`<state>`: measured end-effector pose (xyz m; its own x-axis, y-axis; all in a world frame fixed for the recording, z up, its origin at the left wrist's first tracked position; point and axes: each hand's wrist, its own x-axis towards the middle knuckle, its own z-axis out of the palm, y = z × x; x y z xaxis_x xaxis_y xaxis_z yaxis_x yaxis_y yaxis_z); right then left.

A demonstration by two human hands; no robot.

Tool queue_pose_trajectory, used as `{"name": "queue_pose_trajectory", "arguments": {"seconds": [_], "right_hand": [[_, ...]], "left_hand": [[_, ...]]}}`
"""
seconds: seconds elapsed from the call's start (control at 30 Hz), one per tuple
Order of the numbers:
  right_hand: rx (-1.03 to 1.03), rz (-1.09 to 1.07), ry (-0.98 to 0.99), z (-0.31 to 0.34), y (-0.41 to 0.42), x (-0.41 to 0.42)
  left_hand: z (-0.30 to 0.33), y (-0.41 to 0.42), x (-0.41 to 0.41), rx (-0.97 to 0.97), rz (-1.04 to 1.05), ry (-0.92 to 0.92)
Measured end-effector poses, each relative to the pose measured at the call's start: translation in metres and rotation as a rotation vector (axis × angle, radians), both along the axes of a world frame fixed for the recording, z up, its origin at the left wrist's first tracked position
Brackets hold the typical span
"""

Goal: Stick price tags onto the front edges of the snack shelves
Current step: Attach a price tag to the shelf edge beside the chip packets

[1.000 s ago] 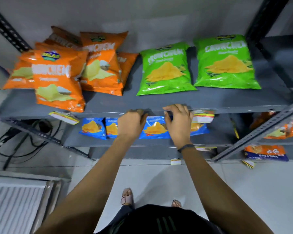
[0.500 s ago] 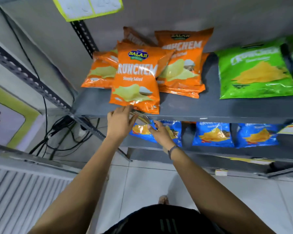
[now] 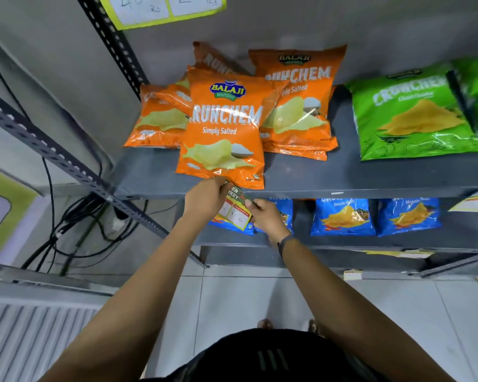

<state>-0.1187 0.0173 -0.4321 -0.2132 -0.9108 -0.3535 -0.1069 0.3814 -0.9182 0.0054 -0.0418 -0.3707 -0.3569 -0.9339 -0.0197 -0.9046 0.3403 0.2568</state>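
Observation:
A yellow-edged price tag (image 3: 235, 209) with red and green print hangs at the front edge of the grey snack shelf (image 3: 342, 186), just below the front orange crisp bag (image 3: 222, 128). My left hand (image 3: 204, 199) pinches the tag's upper left corner. My right hand (image 3: 265, 216) grips its right edge with thumb and fingers. The tag tilts down to the right, and whether it is stuck to the edge I cannot tell.
Green crisp bags (image 3: 414, 114) lie at the right of the same shelf. Blue bags (image 3: 342, 216) sit on the shelf below. Another tag (image 3: 475, 201) hangs at the far right edge. Black cables (image 3: 75, 230) lie behind the slotted upright (image 3: 66, 161) on the left.
I have shifted left from the green bags to the orange bags. Both hands left the middle of the shelf edge and now hold the tag under the orange bag.

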Motion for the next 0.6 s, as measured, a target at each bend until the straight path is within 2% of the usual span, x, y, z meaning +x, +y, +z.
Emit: {"name": "queue_pose_trajectory", "arguments": {"seconds": [0.13, 0.23, 0.33, 0.4, 0.5, 0.6], "right_hand": [[-0.125, -0.009, 0.396, -0.001, 0.008, -0.008], [-0.179, 0.111, 0.750, 0.005, 0.012, -0.011], [-0.211, 0.254, 1.016, 0.013, 0.005, -0.006], [-0.175, 0.351, 1.183, 0.017, 0.000, -0.002], [0.029, 0.431, 1.448, 0.025, -0.002, 0.005], [0.084, 0.445, 1.504, 0.030, -0.006, 0.007]], "left_hand": [[-0.010, 0.012, 0.018, -0.037, -0.021, 0.073], [-0.022, 0.014, 0.032, -0.050, -0.044, -0.089], [-0.030, 0.013, 0.039, -0.078, -0.056, -0.261], [-0.031, 0.012, 0.038, -0.122, -0.064, -0.320], [-0.030, 0.009, 0.035, -0.156, -0.052, -0.379], [-0.029, 0.004, 0.033, -0.156, -0.024, -0.379]]}}
